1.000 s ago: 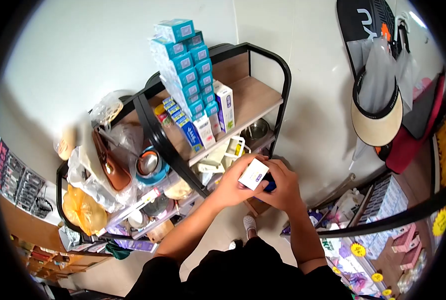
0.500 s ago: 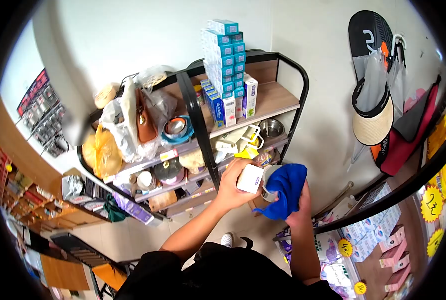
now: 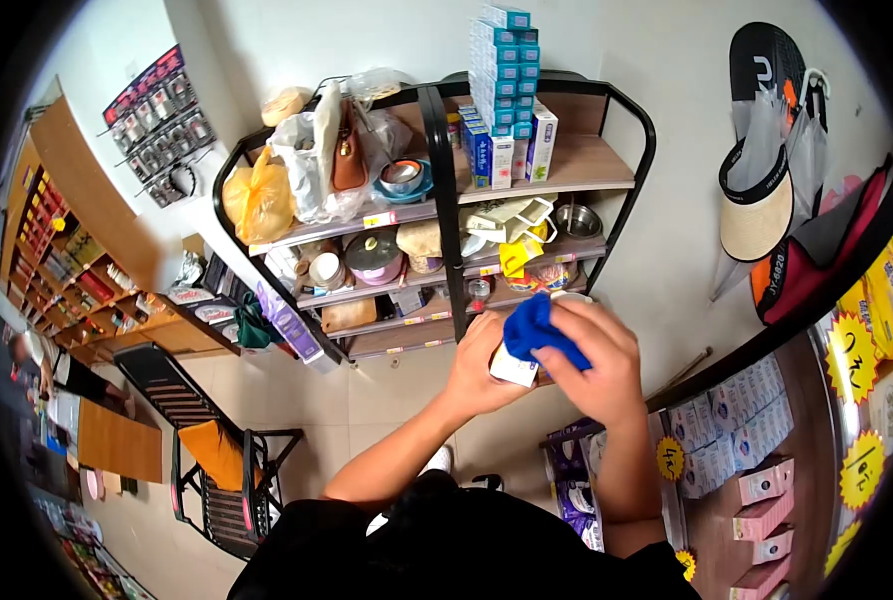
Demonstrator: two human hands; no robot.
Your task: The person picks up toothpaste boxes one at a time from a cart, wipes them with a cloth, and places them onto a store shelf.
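My left hand (image 3: 479,368) is closed around a small white box (image 3: 512,370), whose printed end faces me. A crumpled blue cloth (image 3: 547,335) is pinched in my right hand (image 3: 602,360) and lies against the top of the box. Both hands meet in front of a shelf unit (image 3: 592,175), which stands against the wall. On its upper right shelf a tall stack of teal and white boxes (image 3: 507,85) rises beside blue boxes (image 3: 478,150) and a tall white and purple box (image 3: 542,145).
Bags, among them a yellow plastic bag (image 3: 260,200), fill the upper left shelf. Below stand a lidded pot (image 3: 374,255) and a metal bowl (image 3: 579,220). A folding chair (image 3: 212,450) stands left; a curved display shelf (image 3: 712,540) with boxes is at right. A person (image 3: 42,355) is at far left.
My right hand has brought the blue cloth from beside the white box onto it. The cloth is now more bunched up. The view has shifted, showing more of the chair and the left side.
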